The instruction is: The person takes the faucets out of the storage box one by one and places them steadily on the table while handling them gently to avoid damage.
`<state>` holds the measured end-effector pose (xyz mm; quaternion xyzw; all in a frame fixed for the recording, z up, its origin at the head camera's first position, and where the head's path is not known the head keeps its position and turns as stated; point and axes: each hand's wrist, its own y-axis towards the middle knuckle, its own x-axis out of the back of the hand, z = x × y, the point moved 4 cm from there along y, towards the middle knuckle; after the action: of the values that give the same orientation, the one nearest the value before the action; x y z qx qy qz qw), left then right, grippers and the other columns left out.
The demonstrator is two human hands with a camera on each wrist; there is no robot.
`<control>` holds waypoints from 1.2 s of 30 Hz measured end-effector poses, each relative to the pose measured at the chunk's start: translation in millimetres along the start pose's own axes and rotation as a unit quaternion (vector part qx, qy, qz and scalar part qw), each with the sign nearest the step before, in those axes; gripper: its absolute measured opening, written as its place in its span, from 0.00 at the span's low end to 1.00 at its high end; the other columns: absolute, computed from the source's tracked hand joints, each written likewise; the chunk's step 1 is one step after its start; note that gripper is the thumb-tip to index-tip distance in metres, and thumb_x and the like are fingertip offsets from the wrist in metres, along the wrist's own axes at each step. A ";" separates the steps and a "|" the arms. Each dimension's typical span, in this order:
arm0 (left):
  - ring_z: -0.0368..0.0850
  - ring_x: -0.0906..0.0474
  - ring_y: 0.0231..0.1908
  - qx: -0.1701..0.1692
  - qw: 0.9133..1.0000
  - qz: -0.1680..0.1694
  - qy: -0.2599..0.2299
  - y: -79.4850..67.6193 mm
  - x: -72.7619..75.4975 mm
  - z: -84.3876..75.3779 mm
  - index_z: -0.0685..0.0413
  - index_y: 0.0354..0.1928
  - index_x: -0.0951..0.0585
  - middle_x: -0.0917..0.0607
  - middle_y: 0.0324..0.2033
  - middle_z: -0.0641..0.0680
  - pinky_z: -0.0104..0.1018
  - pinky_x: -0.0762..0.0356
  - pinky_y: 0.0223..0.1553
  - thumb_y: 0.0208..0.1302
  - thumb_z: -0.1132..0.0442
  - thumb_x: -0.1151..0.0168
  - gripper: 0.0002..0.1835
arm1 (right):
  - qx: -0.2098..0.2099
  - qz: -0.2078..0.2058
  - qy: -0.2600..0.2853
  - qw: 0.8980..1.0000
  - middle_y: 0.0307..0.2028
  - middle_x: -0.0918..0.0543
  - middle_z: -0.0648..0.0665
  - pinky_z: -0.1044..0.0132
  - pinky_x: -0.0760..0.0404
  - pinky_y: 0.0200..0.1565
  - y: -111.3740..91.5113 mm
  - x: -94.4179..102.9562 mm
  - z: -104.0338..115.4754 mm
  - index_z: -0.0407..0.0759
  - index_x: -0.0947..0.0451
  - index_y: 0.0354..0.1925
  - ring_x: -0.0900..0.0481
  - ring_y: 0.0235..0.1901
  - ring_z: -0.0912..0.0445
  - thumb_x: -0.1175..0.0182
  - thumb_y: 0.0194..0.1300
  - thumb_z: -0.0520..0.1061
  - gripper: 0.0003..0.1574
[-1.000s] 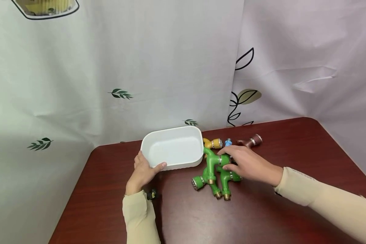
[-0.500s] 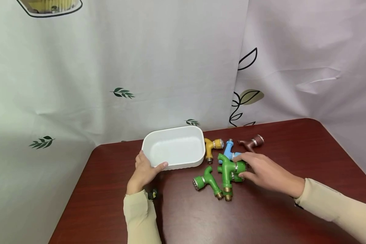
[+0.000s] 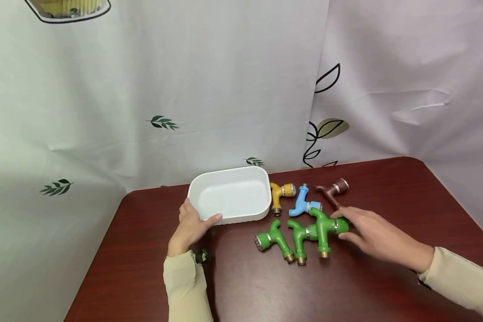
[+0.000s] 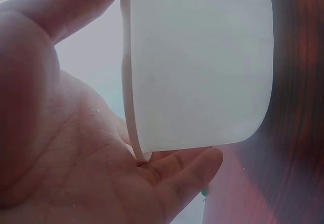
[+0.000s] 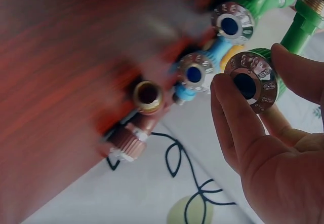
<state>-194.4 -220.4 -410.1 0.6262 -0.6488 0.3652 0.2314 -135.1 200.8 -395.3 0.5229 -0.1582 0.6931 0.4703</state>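
Note:
My right hand (image 3: 376, 233) pinches the ribbed knob of a green tap (image 3: 324, 227) between thumb and fingers. In the right wrist view the silver end of that knob (image 5: 266, 72) faces the camera, and the tap is off the table. Just left of it lie a second green tap (image 3: 298, 237), partly overlapped, and a third green tap (image 3: 277, 238). A white plastic basin (image 3: 241, 220) stands at the back. My left hand (image 3: 190, 229) holds its front left corner, thumb along the front rim and fingers round the side wall (image 4: 202, 67).
Beside the basin lies a yellow tap (image 3: 276, 199). A blue tap (image 3: 302, 202) and a brown tap (image 3: 330, 192) follow to the right. The dark red table (image 3: 257, 286) meets a patterned white curtain (image 3: 225, 89) at its back edge.
My right hand has carried the green tap rightward, off the other green taps, uncovering them and the blue tap. My left hand and the basin stay in place.

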 end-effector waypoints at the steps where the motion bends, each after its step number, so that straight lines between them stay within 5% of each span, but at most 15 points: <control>1: 0.72 0.55 0.71 0.000 1.000 -0.001 0.000 -0.1 0.1 0.2 0.75 0.74 0.66 0.55 0.71 0.76 0.63 0.45 0.68 0.61 0.45 0.29 0.65 | 0.002 -0.004 -0.003 1.000 0.47 0.18 0.52 0.54 0.18 0.44 -2.2 0.2 -1.9 0.45 0.22 0.52 0.19 0.44 0.57 0.24 0.54 0.37 0.28; 15: 0.72 0.53 0.70 -0.001 1.000 -0.002 -0.003 -0.3 1.0 -1.5 0.75 0.74 0.66 0.54 0.71 0.75 0.63 0.45 0.68 0.60 0.45 0.28 0.65 | -0.019 -0.012 -0.031 0.999 0.44 0.18 0.54 0.57 0.19 0.41 -26.8 -0.8 -29.2 0.46 0.21 0.49 0.20 0.41 0.59 0.22 0.50 0.38 0.27; 36: 0.71 0.54 0.71 -0.007 1.000 -0.004 -0.002 -0.1 0.2 -1.3 0.76 0.74 0.66 0.55 0.72 0.75 0.62 0.46 0.69 0.60 0.46 0.28 0.65 | -0.047 0.028 -0.037 0.998 0.39 0.18 0.53 0.57 0.21 0.37 -25.5 -16.6 -35.7 0.42 0.20 0.46 0.23 0.36 0.61 0.24 0.54 0.40 0.22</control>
<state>-194.5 -219.6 -409.2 0.6279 -0.6493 0.3585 0.2357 -134.7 231.1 -431.1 0.5209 -0.2224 0.6782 0.4683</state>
